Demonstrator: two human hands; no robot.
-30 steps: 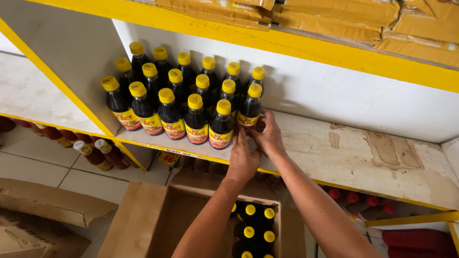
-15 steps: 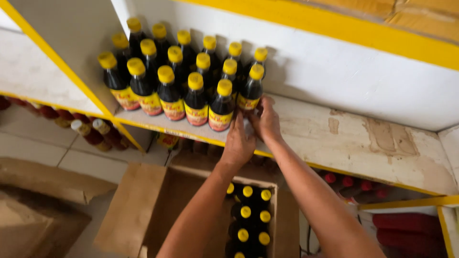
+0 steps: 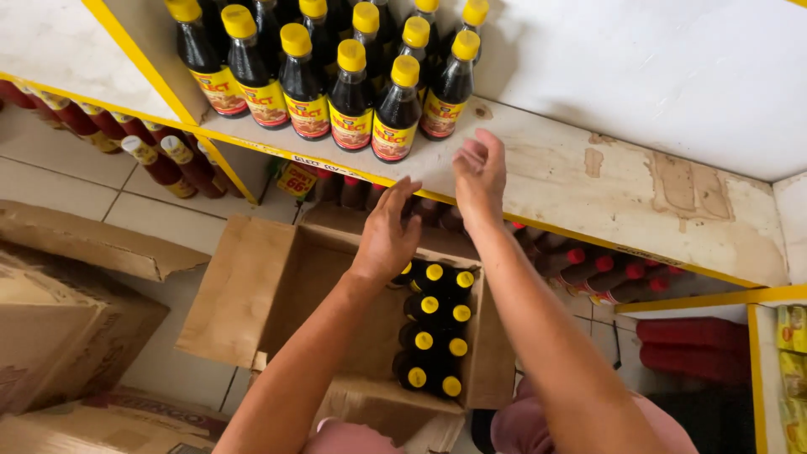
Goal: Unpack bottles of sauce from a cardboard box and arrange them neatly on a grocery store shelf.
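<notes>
Several dark sauce bottles with yellow caps [image 3: 351, 92] stand in rows on a white shelf [image 3: 588, 181] with a yellow front edge. My left hand [image 3: 388, 231] hangs empty, fingers apart, below the shelf edge and above an open cardboard box [image 3: 244, 290] on the floor. The box holds several more yellow-capped bottles [image 3: 433, 332] along its right side. My right hand [image 3: 481, 172] is empty too, fingers loosely spread over the shelf just right of the nearest bottle [image 3: 450, 84], not touching it.
Red-capped bottles [image 3: 605, 273] lie on the lower shelf at the right, and more bottles [image 3: 160, 160] lie below the shelf at the left. Other cardboard boxes [image 3: 67, 328] sit on the tiled floor to the left. A yellow shelf divider [image 3: 139, 63] slants at upper left.
Both hands have let go of the bottles on the shelf and drawn back. My left hand has dropped toward the box. The camera has tilted down and closer.
</notes>
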